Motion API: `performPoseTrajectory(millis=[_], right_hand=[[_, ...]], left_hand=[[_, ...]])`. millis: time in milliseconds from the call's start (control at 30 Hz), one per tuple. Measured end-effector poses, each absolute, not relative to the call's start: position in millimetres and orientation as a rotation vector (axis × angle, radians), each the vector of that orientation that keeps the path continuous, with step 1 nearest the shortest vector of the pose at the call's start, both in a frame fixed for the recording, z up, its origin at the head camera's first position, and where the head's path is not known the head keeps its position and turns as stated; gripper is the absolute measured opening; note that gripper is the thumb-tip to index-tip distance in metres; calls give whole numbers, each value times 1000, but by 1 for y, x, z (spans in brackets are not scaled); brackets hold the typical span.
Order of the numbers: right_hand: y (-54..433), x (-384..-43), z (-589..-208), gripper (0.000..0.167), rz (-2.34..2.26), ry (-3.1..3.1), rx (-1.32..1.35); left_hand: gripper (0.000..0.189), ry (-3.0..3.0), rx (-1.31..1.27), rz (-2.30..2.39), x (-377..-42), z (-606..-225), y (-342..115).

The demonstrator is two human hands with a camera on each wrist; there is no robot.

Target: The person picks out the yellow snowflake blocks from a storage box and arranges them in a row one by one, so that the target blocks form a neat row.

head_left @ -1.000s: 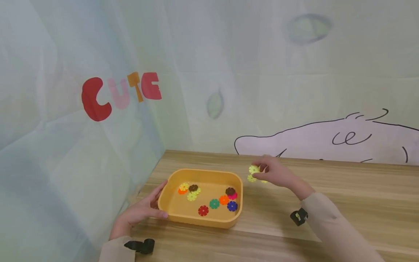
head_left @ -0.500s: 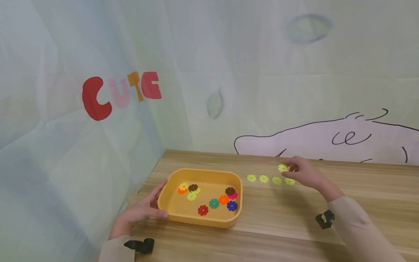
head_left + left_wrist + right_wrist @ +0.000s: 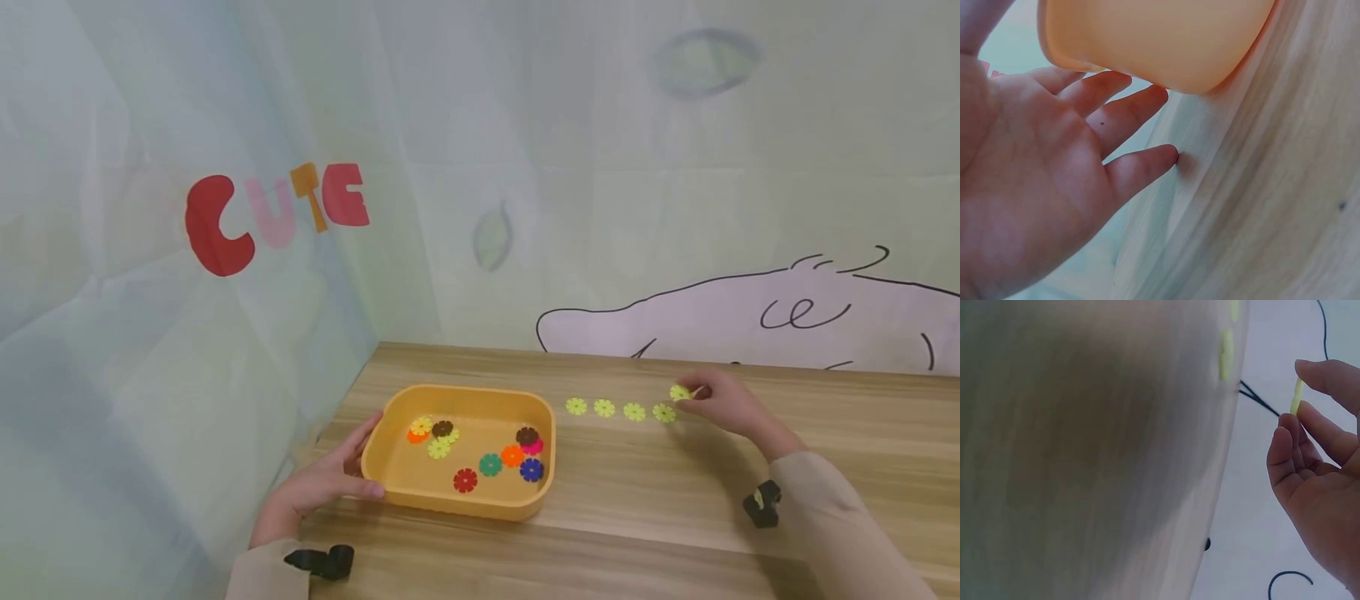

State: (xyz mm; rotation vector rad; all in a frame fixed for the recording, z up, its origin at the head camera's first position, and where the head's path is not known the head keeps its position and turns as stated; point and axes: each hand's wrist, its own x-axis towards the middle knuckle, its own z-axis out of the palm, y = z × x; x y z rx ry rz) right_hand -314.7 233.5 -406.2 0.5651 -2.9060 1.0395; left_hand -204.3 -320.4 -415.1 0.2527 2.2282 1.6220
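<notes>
My right hand [image 3: 723,404] pinches a yellow notched plastic disc [image 3: 679,392], flower-like in outline, between thumb and fingers. In the right wrist view this disc [image 3: 1296,397] shows edge-on, raised off the wood. Just below and left of it in the head view lies the right end of a row of matching yellow discs [image 3: 634,412] on the table. At the left end of a yellow-orange tray [image 3: 457,503], my left hand [image 3: 322,485] rests with spread fingers against the wall and the thumb at the near corner. Extended fingers [image 3: 1132,115] touch the tray's outside in the left wrist view.
Inside the tray lie several loose discs, among them a red one [image 3: 465,480], a green one [image 3: 491,464] and a blue one [image 3: 532,470]. The wooden table [image 3: 637,533] meets a printed cloth backdrop [image 3: 450,283] behind and at the left.
My right hand has moved right along the table with a yellow disc, past the row, and has come lower. The row is now uncovered. My left hand and the tray stay put.
</notes>
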Motion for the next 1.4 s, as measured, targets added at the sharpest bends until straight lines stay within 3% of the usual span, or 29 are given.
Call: performPoseTrajectory(millis=[1400], right_hand=[[249, -321, -422, 36, 923, -3084, 537]], left_hand=[[109, 2199, 305, 1660, -205, -418, -322]])
